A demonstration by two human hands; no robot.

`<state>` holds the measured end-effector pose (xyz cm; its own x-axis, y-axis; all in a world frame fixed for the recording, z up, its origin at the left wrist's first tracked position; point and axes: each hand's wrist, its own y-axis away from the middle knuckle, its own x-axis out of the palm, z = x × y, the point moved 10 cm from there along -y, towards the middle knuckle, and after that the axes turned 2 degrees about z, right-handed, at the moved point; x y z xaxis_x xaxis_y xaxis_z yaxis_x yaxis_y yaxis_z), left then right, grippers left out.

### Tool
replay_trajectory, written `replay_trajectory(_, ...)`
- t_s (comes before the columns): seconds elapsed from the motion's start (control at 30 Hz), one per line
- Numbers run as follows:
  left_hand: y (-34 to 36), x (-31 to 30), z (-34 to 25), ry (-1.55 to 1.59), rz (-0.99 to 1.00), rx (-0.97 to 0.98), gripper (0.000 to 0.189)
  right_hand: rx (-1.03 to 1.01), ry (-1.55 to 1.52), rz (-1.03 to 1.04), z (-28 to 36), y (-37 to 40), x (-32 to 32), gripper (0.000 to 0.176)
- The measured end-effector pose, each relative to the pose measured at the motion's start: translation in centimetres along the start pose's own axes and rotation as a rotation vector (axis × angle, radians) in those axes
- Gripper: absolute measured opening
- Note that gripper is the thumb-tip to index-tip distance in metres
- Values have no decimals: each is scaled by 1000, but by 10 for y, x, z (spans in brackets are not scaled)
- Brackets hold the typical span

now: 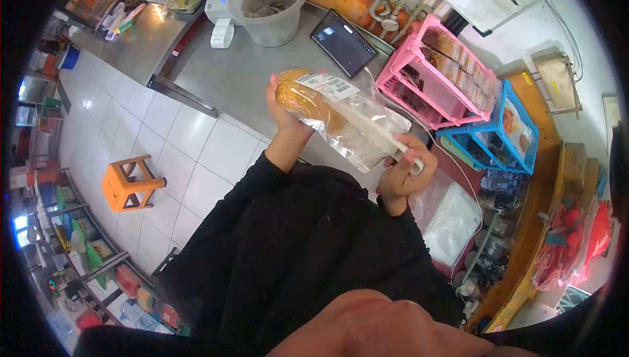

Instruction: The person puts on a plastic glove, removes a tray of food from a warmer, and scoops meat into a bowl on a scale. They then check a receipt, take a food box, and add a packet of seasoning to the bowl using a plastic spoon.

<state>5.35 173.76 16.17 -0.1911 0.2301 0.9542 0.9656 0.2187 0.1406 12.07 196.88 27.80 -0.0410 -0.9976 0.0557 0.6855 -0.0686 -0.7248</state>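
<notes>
My left hand (285, 118) cups the filled end of a clear plastic pouch (367, 137) with a printed label (327, 86). Yellow-brown, crumbly contents (295, 95) fill that end; the rest of the pouch is flat and shiny. My right hand (407, 172) is closed around a long white handle (377, 131) with a rounded, looped end, at the pouch's other end. This handle runs lengthwise along the pouch, and its far end cannot be made out among the contents and label.
On the steel counter (216, 75) stand a label printer (226, 0), a translucent tub (272, 16) and a tablet (344, 42). Pink (436, 75) and blue (501, 134) baskets stand at the right, above stacked clear bags (452, 223). An orange stool (131, 183) is on the tiled floor.
</notes>
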Motion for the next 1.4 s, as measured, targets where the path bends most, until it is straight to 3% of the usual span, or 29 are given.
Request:
replay_trajectory(0.07,-3,-5,-10,6,-23,50,60,106,-90,-42,-13,-1,4,19)
replay_trajectory(0.23,-12,-22,-27,-1,-46,47,60,135,-71,-21,-19,4,29,15)
replay_trajectory(0.3,-15,-27,-35,-9,-29,55,61,349,-96,-57,-42,6,34,13)
replay_trajectory(0.5,-23,-35,-70,-68,-12,158,64,609,-129,-83,-67,6,60,20)
replay_trajectory(0.9,-43,-81,-129,45,-101,161,59,650,-123,-94,-94,-8,99,23)
replay_trajectory(1.4,-65,-95,-176,39,-32,142,64,695,-170,-155,-114,2,136,20)
